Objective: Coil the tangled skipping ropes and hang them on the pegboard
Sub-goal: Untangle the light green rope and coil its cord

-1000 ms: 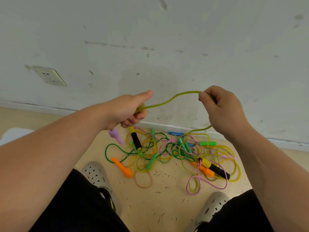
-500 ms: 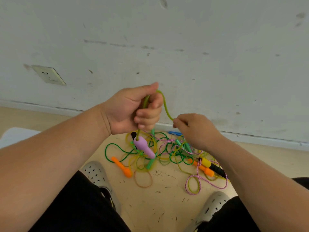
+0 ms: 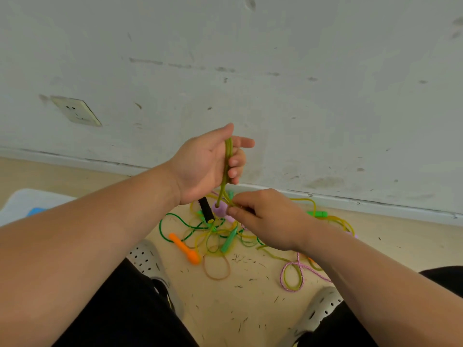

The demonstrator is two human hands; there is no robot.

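My left hand (image 3: 209,166) holds folded loops of an olive-green skipping rope (image 3: 228,161) above the floor, with its fingers curled round the strands. The rope's lilac handle (image 3: 220,209) hangs just below that hand. My right hand (image 3: 265,219) pinches the same rope beside the lilac handle. Under both hands lies a tangled pile of ropes (image 3: 213,234) in green, yellow and pink, with an orange handle (image 3: 184,247), a black handle (image 3: 206,209) and mint-green handles (image 3: 230,238). No pegboard is in view.
A scuffed white wall (image 3: 275,83) with a socket (image 3: 75,111) stands close behind the pile. My two grey perforated shoes (image 3: 146,256) (image 3: 318,311) flank the wooden floor (image 3: 238,304). A loose brown rubber band (image 3: 216,267) lies in front of the pile.
My right hand came down and left from a raised stretch of rope to the lilac handle. My left hand gathered the rope into loops and turned palm-up.
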